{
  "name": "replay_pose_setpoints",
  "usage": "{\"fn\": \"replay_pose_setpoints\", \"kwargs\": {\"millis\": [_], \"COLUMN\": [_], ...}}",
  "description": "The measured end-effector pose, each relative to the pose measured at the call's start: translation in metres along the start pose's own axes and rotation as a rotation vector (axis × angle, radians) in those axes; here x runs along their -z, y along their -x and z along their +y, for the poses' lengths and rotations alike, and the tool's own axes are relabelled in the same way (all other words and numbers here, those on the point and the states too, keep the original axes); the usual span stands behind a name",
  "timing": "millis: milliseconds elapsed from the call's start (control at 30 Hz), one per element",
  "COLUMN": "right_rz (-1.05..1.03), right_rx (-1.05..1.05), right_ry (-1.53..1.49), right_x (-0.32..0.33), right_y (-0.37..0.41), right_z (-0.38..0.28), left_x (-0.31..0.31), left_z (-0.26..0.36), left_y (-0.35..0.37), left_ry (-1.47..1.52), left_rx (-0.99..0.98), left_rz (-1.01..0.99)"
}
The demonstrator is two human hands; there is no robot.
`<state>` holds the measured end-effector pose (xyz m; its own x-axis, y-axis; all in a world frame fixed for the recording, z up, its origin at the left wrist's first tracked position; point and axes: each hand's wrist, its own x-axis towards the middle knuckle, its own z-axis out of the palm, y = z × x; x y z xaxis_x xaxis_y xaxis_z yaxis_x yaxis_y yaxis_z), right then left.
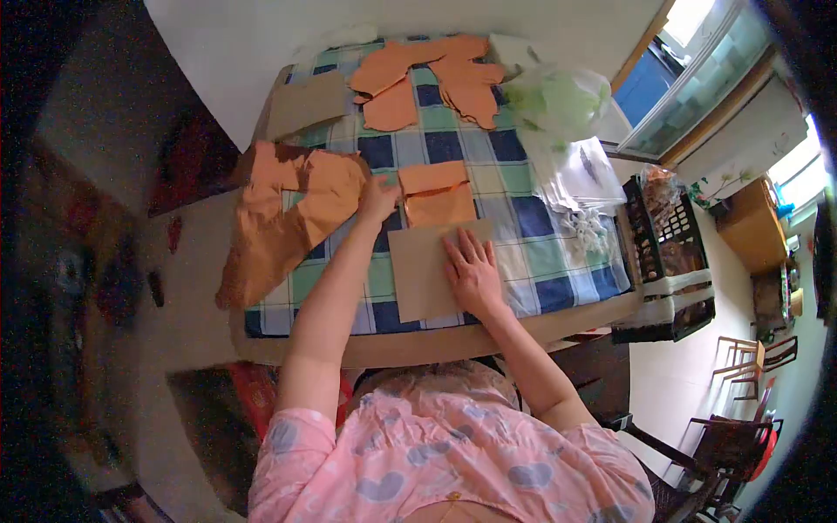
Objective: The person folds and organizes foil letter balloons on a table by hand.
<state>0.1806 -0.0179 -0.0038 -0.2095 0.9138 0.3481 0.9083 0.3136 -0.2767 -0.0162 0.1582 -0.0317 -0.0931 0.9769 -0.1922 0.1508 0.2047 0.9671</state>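
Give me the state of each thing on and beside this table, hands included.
Orange piece: looks folded over at the top
Near card: lying flat
Left hand: beside the orange piece, contact unclear
Right hand: fingers spread on the near card
Large orange sheet: rumpled
Orange cut-outs: flat, overlapping
Far card: lying flat
Plastic bag: crumpled
Black crate: things inside
Checked cloth: spread out

Pink top point(514, 436) w/ grey-blue hearts point(381, 490), front gathers, short loose sleeves point(292, 458), tiny gold-col. dot point(453, 495) nr neckline edge

Beige board point(422, 277) beside folded orange piece point(441, 209)
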Motion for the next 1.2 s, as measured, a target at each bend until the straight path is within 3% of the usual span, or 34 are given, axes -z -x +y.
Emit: {"fn": "replay_pose_setpoints", "kwargs": {"millis": [100,200,300,400,500,600,700,800,900,1200], "right_rz": [-0.01,-0.025,-0.034,-0.021,-0.002,0.009,0.042,0.031,-0.003,-0.169], "right_rx": [0.003,-0.021,-0.034,-0.023,-0.016,-0.018,-0.003,-0.005,0.008,0.033], "right_ry": [0.0,-0.017,-0.023,-0.019,0.0,-0.008,-0.024,-0.036,-0.025,-0.028], "right_x": [-0.003,-0.001,-0.002,-0.002,-0.001,0.003,0.001,-0.005,-0.003,0.007], "right_y": [0.003,-0.001,-0.003,-0.007,-0.006,-0.009,-0.01,-0.006,-0.005,-0.007], "right_z": [0.004,0.003,0.005,0.005,0.001,-0.001,0.001,0.007,0.009,0.015], "left_x": [-0.012,-0.018,-0.019,-0.016,-0.018,-0.019,-0.029,-0.038,-0.042,-0.045], "left_z": [-0.039,-0.035,-0.024,-0.007,-0.011,0.027,0.046,0.06,0.064,0.066], "left_y": [-0.059,-0.07,-0.061,-0.046,-0.062,-0.045,-0.06,-0.075,-0.069,-0.081], "left_ry": [-0.272,-0.266,-0.359,-0.522,-0.502,-0.639,-0.64,-0.764,-0.838,-0.823], "left_rx": [-0.319,-0.184,-0.188,-0.245,-0.291,-0.481,-0.228,-0.248,-0.256,-0.23], "left_rz": [0.166,0.118,0.124,0.139,0.146,0.036,-0.225,-0.379,-0.263,-0.408]}}
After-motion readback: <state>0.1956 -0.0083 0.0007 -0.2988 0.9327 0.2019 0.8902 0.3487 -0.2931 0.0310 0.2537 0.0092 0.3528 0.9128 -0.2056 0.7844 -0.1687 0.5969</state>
